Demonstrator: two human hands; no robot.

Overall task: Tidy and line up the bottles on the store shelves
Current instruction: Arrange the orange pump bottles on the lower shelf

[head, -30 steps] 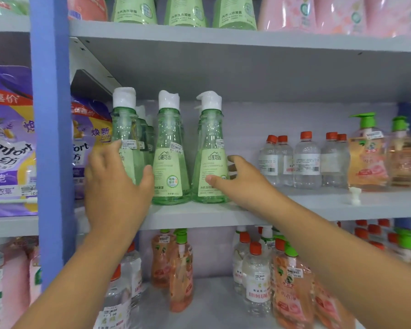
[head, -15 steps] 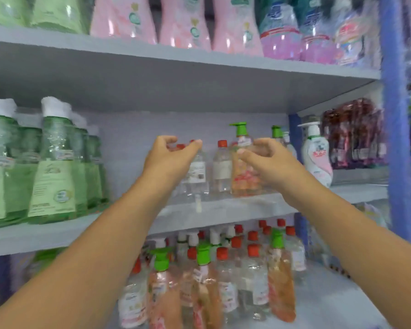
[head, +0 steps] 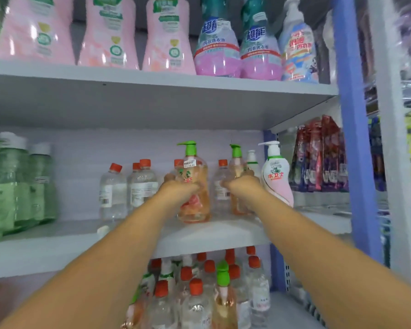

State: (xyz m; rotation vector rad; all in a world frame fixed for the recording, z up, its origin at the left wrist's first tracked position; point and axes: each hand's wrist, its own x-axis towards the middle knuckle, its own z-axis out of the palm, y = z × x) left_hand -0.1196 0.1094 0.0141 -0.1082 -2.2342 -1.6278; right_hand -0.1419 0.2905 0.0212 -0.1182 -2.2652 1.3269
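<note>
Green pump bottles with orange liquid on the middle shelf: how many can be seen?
2. One green pump bottle is gripped by the left hand; a second bottle, further right, is gripped by the right hand. Others may be hidden behind.

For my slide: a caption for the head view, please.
Both hands grip orange pump bottles on the middle shelf.

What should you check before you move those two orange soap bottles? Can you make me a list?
1. Left hand grips the front orange bottle: ok.
2. Right hand grips the back orange bottle: ok.
3. Both bottles upright: ok.
4. Bare shelf in front to slide them onto: ok.
5. White pump bottle close beside the right hand, might get bumped: not ok.
6. Clear bottles behind are lined up: cannot tell.
</note>
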